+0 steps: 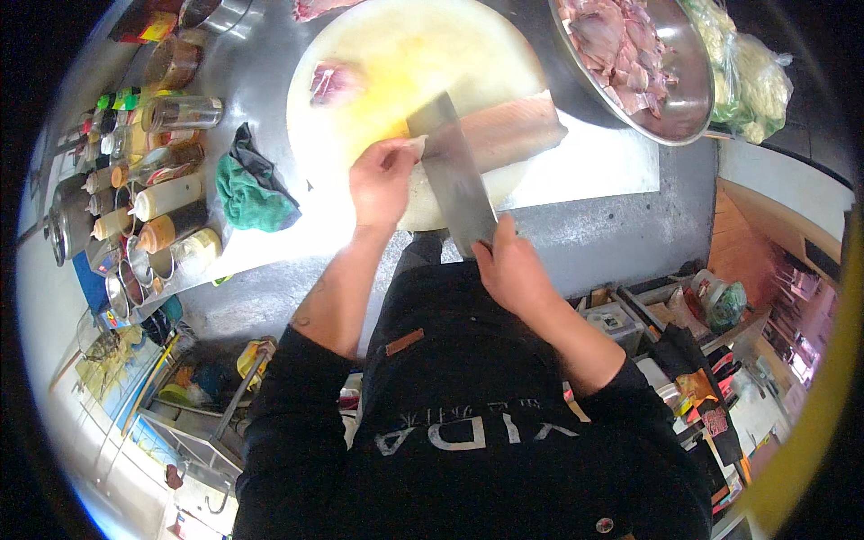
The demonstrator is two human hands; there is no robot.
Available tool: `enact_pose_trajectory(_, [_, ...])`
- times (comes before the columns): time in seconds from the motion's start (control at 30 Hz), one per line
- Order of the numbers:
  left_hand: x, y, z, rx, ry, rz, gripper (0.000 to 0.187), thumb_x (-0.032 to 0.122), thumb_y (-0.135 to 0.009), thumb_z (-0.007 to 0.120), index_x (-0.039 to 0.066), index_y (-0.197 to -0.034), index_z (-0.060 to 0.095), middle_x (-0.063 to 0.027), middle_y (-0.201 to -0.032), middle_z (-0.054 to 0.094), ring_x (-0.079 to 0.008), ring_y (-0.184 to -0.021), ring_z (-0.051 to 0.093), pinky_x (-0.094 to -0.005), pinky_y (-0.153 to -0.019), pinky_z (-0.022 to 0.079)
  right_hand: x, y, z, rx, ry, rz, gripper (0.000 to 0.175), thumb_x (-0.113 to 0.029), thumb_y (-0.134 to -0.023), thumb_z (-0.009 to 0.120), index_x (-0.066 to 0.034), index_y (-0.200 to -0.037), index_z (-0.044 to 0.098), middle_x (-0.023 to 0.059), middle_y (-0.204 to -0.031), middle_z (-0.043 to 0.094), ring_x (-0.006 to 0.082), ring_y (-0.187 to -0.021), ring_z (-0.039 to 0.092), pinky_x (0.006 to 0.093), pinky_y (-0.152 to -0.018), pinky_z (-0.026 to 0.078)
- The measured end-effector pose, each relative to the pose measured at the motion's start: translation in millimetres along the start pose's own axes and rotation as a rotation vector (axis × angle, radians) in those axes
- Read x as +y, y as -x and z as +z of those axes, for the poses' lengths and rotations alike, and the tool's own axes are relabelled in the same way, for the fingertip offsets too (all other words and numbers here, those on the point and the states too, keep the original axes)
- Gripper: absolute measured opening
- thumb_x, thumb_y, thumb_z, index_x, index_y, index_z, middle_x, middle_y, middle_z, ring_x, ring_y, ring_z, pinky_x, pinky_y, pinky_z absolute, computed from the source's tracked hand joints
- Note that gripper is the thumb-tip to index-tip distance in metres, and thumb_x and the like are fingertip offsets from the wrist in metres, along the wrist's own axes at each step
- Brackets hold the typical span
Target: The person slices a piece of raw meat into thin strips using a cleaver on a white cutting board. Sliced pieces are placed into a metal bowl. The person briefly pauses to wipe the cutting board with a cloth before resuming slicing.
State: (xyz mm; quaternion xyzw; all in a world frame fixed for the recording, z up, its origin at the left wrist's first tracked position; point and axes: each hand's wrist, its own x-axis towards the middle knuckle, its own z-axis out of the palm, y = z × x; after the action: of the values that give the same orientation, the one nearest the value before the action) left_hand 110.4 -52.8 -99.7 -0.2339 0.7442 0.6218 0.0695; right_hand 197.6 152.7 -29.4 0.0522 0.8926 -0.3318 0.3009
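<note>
My right hand [509, 270] grips the handle of a broad Chinese cleaver [453, 172], its blade slanting up and left across the round white cutting board [466, 40]. Just right of the blade lies a long piece of fish fillet [516, 128], pinkish on top; the blade hides its left end. My left hand [383, 179] is curled at the blade's left side, pinching a small pale strip of flesh or skin [418, 145]. A smaller dark red piece of flesh [331, 82] rests on the board's upper left, slightly blurred.
A steel bowl [702, 88] of raw fish pieces stands at the upper right, beside bagged pale vegetables [759, 88]. Left of the board lies a crumpled green cloth [253, 192]. Squeeze bottles [172, 196] and jars line the left. Another raw piece [320, 8] shows at the top edge.
</note>
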Motion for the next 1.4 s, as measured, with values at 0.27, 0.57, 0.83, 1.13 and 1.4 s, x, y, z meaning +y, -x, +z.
enact_pose_trajectory(0.27, [54.4, -60.1, -79.8, 0.213, -0.381, 0.471, 0.024, 0.015, -0.104, 0.071, 0.000, -0.122, 0.076, -0.0139, -0.112, 0.081, -0.0234, -0.108, 0.076, -0.0349, -0.098, 0.057, 66.0, 35.1, -18.8, -0.138, -0.156, 0.165, 0.051, -0.027, -0.099, 0.077, 0.0102, -0.127, 0.055, 0.0337, -0.103, 0.075, 0.0468, -0.098, 0.076, 0.0496, -0.085, 0.061])
enact_pose_trajectory(0.57, [7.9, -13.8, -30.7, -0.208, -0.764, 0.888, 0.052, 0.005, -0.091, 0.075, 0.000, -0.142, 0.065, -0.0202, -0.154, 0.059, -0.0368, -0.147, 0.053, -0.0461, -0.122, 0.045, 82.5, 15.3, -34.1, 0.085, -0.504, 0.194, 0.045, -0.033, -0.098, 0.083, 0.0058, -0.111, 0.063, 0.0051, -0.072, 0.065, 0.0094, -0.047, 0.053, 0.0291, -0.041, 0.041])
enact_pose_trajectory(0.83, [-18.7, 15.4, -7.7, -0.524, -1.023, 0.897, 0.075, 0.040, -0.102, 0.068, 0.002, -0.162, 0.043, -0.0143, -0.172, 0.039, -0.0297, -0.162, 0.031, -0.0476, -0.133, 0.024, 85.1, 9.1, -39.5, -0.002, -0.350, 0.356, 0.052, -0.034, -0.096, 0.082, 0.0079, -0.122, 0.069, 0.0225, -0.111, 0.079, 0.0269, -0.101, 0.076, 0.0409, -0.091, 0.060])
enact_pose_trajectory(1.13, [-26.9, 12.3, -10.0, -0.531, -1.021, 0.902, 0.076, 0.043, -0.103, 0.065, 0.003, -0.163, 0.043, -0.0118, -0.174, 0.037, -0.0285, -0.163, 0.030, -0.0479, -0.132, 0.024, 74.6, 4.6, -42.3, 0.043, -0.258, 0.271, 0.055, -0.039, -0.097, 0.081, 0.0075, -0.125, 0.067, 0.0253, -0.114, 0.078, 0.0319, -0.105, 0.077, 0.0422, -0.094, 0.059])
enact_pose_trajectory(1.4, [-30.7, 11.8, -11.4, -0.506, -1.001, 0.929, 0.072, 0.045, -0.104, 0.062, 0.004, -0.162, 0.046, -0.0107, -0.173, 0.039, -0.0273, -0.163, 0.030, -0.0477, -0.132, 0.024, 54.6, -26.2, -40.5, 0.045, -0.180, 0.249, 0.054, -0.039, -0.098, 0.079, 0.0078, -0.122, 0.065, 0.0267, -0.112, 0.077, 0.0355, -0.104, 0.077, 0.0437, -0.091, 0.060])
